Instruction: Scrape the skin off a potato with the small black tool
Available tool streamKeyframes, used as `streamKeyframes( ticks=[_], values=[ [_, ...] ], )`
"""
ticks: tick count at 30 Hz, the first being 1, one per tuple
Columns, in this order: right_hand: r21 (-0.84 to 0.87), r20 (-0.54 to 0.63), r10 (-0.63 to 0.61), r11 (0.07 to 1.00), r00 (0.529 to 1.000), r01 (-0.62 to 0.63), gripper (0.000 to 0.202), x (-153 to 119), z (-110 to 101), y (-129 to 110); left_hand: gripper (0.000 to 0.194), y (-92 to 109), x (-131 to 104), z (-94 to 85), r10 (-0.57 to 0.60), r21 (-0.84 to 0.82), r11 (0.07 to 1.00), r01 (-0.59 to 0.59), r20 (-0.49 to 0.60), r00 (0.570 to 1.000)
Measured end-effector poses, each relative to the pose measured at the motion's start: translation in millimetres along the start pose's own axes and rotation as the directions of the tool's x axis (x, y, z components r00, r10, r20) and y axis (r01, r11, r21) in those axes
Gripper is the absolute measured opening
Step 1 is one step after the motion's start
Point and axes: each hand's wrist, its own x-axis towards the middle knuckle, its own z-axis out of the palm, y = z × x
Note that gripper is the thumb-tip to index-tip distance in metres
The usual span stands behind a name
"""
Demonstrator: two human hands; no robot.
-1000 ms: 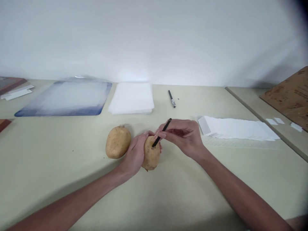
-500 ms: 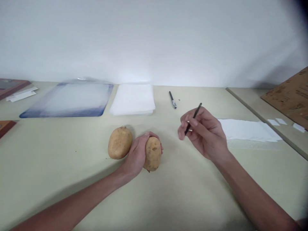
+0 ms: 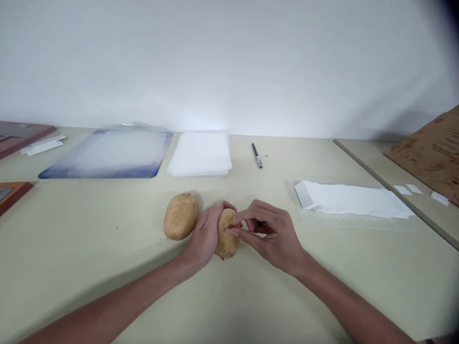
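Observation:
A potato (image 3: pixel 226 243) stands on the table in the middle, with my left hand (image 3: pixel 206 234) wrapped round its left and far sides. The thumb and fingertips of my right hand (image 3: pixel 270 234) meet at the upper right face of this potato. What they pinch, if anything, is hidden; no dark stick shows between them. A second potato (image 3: pixel 181 216) lies just left of my left hand, with nothing holding it.
Behind the potatoes are a stack of white sheets (image 3: pixel 201 154) and a blue-edged clear sheet (image 3: pixel 107 153). A dark pen (image 3: pixel 256 155) lies behind my right hand. White paper strips (image 3: pixel 355 199) lie at right, before a cardboard box (image 3: pixel 430 153). Wooden-edged objects (image 3: pixel 16 198) sit at far left.
My right hand has moved left and down onto the held potato; the dark stick it held is out of sight. The view has shifted slightly, and my left hand keeps its hold.

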Motion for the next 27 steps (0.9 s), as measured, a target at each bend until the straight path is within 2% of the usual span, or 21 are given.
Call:
streamKeyframes(
  ticks=[6, 10, 15, 19, 21, 25, 27],
  values=[
    [0.035, -0.031, 0.025, 0.999, 0.999, -0.024, 0.005, -2, 2, 2, 0.041, -2, 2, 0.4, -0.003, -0.021, 1.0, 0.003, -0.01, 1.0],
    [0.024, 0.016, 0.07, 0.997, 0.997, -0.07, 0.004, -2, 1, 1, 0.041, -4, 1, 0.0, -0.008, -0.031, 0.999, 0.007, -0.007, 1.0],
    [0.006, 0.15, 0.013, 1.0, 0.989, -0.014, 0.003, -9, -1, -3, 0.04, -4, 1, 0.2, -0.011, -0.049, 0.999, 0.011, -0.008, 1.0],
    [0.025, 0.329, 0.046, 0.998, 0.943, -0.057, 0.004, -23, -3, -9, 0.042, -5, 1, 1.0, -0.013, -0.094, 0.995, 0.017, 0.046, 0.999],
    [-0.005, 0.366, 0.117, 0.992, 0.923, -0.123, 0.005, -30, -8, -13, 0.044, -5, 2, 1.1, -0.012, -0.112, 0.994, 0.019, 0.063, 0.998],
    [-0.044, 0.383, 0.253, 0.966, 0.888, -0.257, 0.023, -34, -30, -21, 0.048, -7, 3, 0.7, -0.016, -0.118, 0.993, 0.025, 0.074, 0.997],
    [-0.04, 0.386, 0.251, 0.966, 0.888, -0.255, 0.032, -31, -44, -21, 0.048, -8, 3, 0.2, -0.023, -0.112, 0.993, 0.031, 0.071, 0.997]
  ],
)
